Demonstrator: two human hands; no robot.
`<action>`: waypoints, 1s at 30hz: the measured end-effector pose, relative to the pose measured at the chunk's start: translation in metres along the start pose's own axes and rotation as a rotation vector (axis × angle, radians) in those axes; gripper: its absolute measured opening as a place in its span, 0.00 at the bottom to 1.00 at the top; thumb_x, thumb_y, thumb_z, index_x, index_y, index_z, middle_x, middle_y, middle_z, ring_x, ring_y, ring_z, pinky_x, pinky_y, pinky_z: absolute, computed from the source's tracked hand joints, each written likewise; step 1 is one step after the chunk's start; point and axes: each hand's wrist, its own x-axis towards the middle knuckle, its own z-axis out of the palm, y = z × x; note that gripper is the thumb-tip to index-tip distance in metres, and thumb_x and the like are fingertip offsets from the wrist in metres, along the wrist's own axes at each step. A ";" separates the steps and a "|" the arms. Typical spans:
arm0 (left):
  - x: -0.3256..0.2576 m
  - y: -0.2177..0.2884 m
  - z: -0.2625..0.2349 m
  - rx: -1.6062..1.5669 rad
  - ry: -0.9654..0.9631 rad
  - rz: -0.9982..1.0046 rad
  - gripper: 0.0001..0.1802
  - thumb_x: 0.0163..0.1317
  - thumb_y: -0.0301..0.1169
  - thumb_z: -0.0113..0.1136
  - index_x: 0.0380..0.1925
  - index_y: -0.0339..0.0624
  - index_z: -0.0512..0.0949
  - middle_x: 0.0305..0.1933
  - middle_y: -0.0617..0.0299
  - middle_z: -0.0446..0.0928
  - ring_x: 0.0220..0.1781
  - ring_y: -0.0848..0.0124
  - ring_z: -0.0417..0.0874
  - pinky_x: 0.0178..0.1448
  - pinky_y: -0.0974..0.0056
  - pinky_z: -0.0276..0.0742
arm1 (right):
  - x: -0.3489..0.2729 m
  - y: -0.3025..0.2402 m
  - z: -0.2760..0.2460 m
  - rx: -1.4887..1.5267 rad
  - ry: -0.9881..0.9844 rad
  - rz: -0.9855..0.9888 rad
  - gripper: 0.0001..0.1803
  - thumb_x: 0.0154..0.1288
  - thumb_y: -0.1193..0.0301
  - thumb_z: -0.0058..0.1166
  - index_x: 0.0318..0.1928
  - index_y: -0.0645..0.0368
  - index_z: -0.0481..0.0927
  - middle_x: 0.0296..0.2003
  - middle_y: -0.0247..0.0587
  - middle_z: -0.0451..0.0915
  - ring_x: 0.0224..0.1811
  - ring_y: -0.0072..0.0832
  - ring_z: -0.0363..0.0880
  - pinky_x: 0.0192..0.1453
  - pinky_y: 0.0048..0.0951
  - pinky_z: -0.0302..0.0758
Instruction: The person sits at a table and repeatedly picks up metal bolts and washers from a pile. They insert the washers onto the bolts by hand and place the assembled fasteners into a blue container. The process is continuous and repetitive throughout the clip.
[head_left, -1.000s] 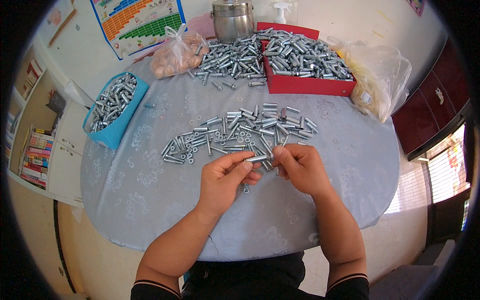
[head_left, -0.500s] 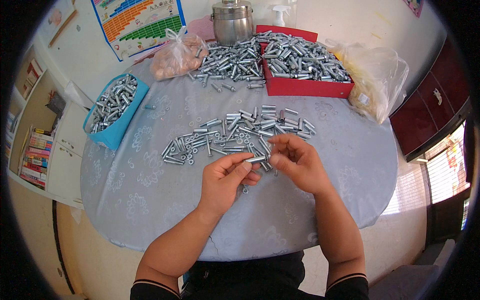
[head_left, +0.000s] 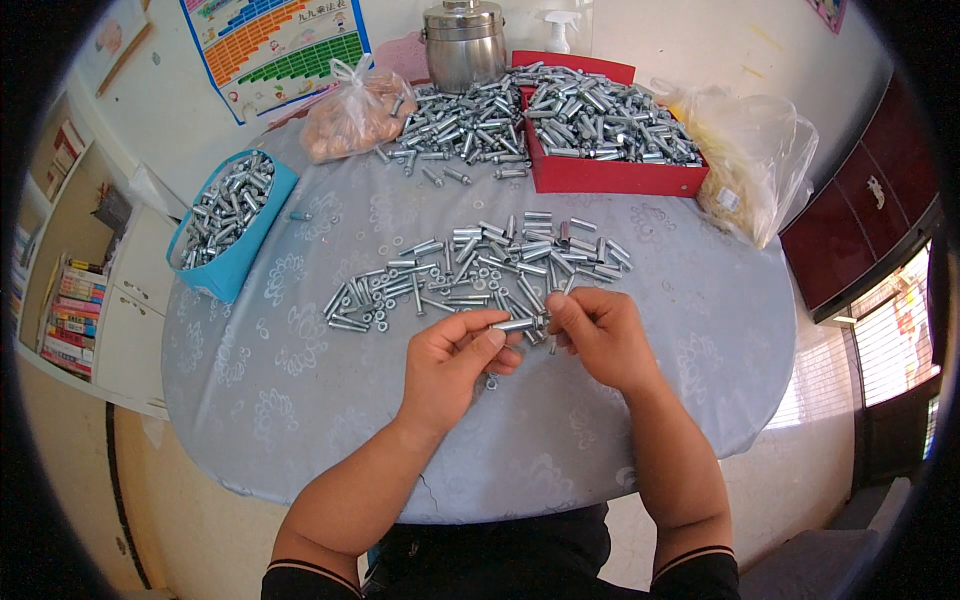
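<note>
Table [head_left: 300,400] | red tray [head_left: 610,178]: bolts | blue bin [head_left: 240,262]: bolts

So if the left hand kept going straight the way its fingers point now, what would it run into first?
The left hand points toward the right hand; it would probably meet that hand's fingertips at the far end of the metal bolt it holds, though depth is unclear.

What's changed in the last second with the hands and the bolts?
Very little. The left hand still pinches a bolt in its fingers, and the right hand stays close beside it, its fingers working slightly at the bolt's end. The loose pile, red tray and blue bin lie unchanged.
</note>
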 end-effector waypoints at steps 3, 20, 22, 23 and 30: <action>0.000 -0.001 -0.001 -0.009 0.011 0.000 0.14 0.67 0.24 0.55 0.50 0.31 0.77 0.41 0.52 0.83 0.37 0.68 0.85 0.41 0.65 0.84 | 0.000 -0.012 0.004 0.148 0.009 -0.058 0.09 0.61 0.73 0.64 0.40 0.63 0.81 0.27 0.30 0.78 0.30 0.16 0.73 0.36 0.21 0.72; -0.001 0.000 0.000 -0.017 0.028 -0.005 0.13 0.67 0.25 0.55 0.50 0.33 0.77 0.41 0.53 0.83 0.35 0.70 0.85 0.39 0.66 0.84 | -0.001 -0.008 0.007 0.200 -0.099 0.004 0.06 0.65 0.72 0.60 0.37 0.63 0.79 0.26 0.28 0.76 0.28 0.14 0.72 0.32 0.18 0.69; -0.001 0.000 0.001 0.007 0.020 0.014 0.14 0.67 0.25 0.56 0.51 0.33 0.77 0.41 0.53 0.83 0.36 0.70 0.85 0.40 0.66 0.84 | -0.001 -0.009 0.007 0.204 -0.103 0.002 0.06 0.65 0.73 0.60 0.37 0.63 0.79 0.26 0.28 0.76 0.28 0.14 0.72 0.32 0.19 0.69; -0.001 0.000 0.001 0.019 0.016 0.024 0.14 0.66 0.24 0.56 0.51 0.32 0.77 0.41 0.52 0.83 0.36 0.70 0.85 0.40 0.66 0.84 | -0.001 -0.010 0.006 0.210 -0.107 0.006 0.06 0.65 0.73 0.59 0.37 0.63 0.79 0.26 0.28 0.76 0.28 0.15 0.72 0.32 0.19 0.70; -0.005 0.000 0.003 0.081 0.011 0.064 0.15 0.66 0.23 0.55 0.52 0.31 0.76 0.42 0.51 0.83 0.37 0.69 0.85 0.41 0.66 0.84 | 0.000 -0.012 0.011 0.313 -0.078 0.011 0.06 0.67 0.73 0.57 0.40 0.63 0.79 0.27 0.31 0.78 0.29 0.16 0.74 0.33 0.20 0.72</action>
